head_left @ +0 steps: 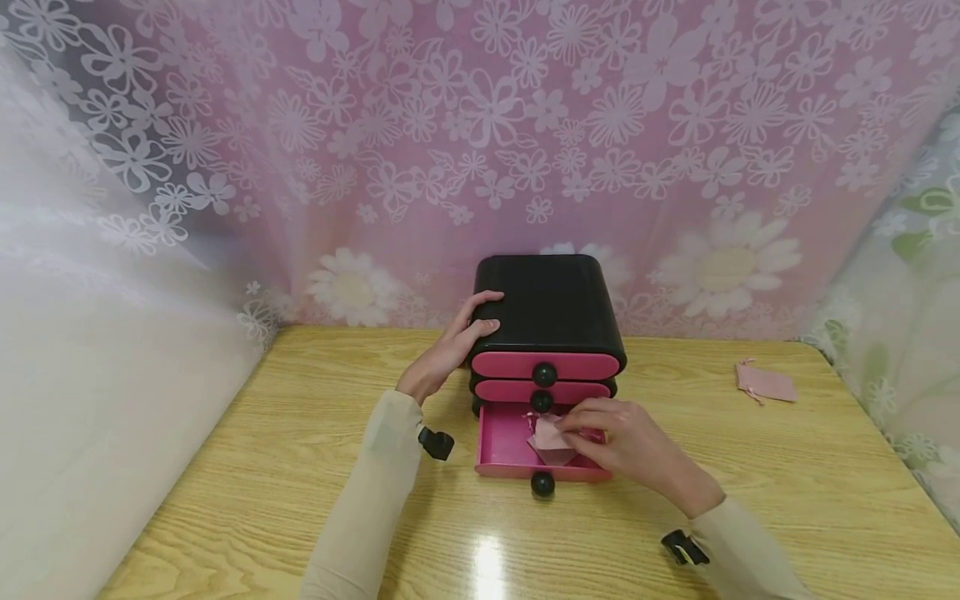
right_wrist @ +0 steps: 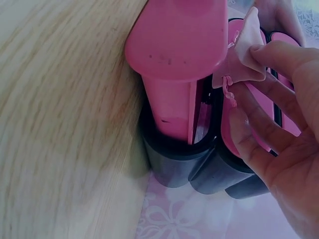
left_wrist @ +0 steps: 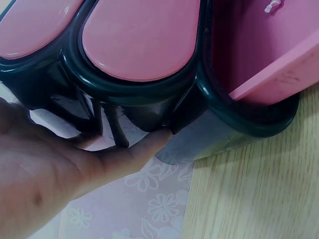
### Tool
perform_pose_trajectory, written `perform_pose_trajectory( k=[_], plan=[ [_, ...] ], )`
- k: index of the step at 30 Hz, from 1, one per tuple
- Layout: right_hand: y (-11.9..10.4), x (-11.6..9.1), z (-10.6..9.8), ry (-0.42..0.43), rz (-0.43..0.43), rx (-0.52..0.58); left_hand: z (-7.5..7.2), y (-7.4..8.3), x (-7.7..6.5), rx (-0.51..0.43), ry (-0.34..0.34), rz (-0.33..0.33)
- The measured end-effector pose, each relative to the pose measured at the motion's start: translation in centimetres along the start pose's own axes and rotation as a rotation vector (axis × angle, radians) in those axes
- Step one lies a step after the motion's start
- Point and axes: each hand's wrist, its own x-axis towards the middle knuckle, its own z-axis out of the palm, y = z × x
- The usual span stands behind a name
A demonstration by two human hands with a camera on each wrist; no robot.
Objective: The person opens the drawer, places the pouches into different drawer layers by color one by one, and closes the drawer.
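A black drawer unit with pink drawer fronts stands on the table, its bottom drawer pulled out. My left hand rests against the unit's left side, thumb and fingers reaching onto its top edge in the head view. In the left wrist view the thumb lies along the black casing. Over the open drawer, my right hand pinches a small pink drawstring pouch between thumb and fingers. The right wrist view shows the pouch with its cords hanging loose beside the fingers.
A second pink drawstring pouch lies flat on the right of the wooden table. Round black knobs stick out from the drawer fronts. A flowered curtain hangs close behind the unit.
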Motion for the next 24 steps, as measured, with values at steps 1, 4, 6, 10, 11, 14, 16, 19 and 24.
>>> perform_pose_trajectory(
  k=[1,4,6,10,11,14,16,19,24],
  plan=[
    [0.00,0.04,0.06,0.001,-0.001,-0.002,0.00,0.00,0.01,0.001,0.000,0.000],
    [-0.05,0.13,0.23,-0.002,0.003,-0.009,-0.01,-0.01,0.05,0.004,0.000,0.006],
    [-0.11,0.17,0.32,-0.006,0.008,-0.014,-0.01,-0.04,0.11,0.007,0.002,0.016],
    [-0.17,0.22,0.49,-0.005,0.013,-0.021,-0.01,-0.03,0.19,0.013,0.007,0.037],
    [-0.16,0.21,0.52,-0.005,0.013,-0.022,-0.01,-0.01,0.15,0.013,0.007,0.037],
    [-0.09,0.16,0.63,-0.005,0.012,-0.026,-0.01,0.07,0.07,0.009,0.007,0.033],
    [-0.02,0.09,0.69,-0.009,0.016,-0.026,0.00,0.08,0.04,0.001,0.005,0.027],
    [0.08,0.00,0.81,-0.017,0.022,-0.031,0.03,0.15,-0.01,-0.008,0.002,0.019],
    [0.20,-0.06,1.02,-0.020,0.025,-0.045,0.07,0.21,-0.10,-0.010,0.002,0.011]
  ],
)
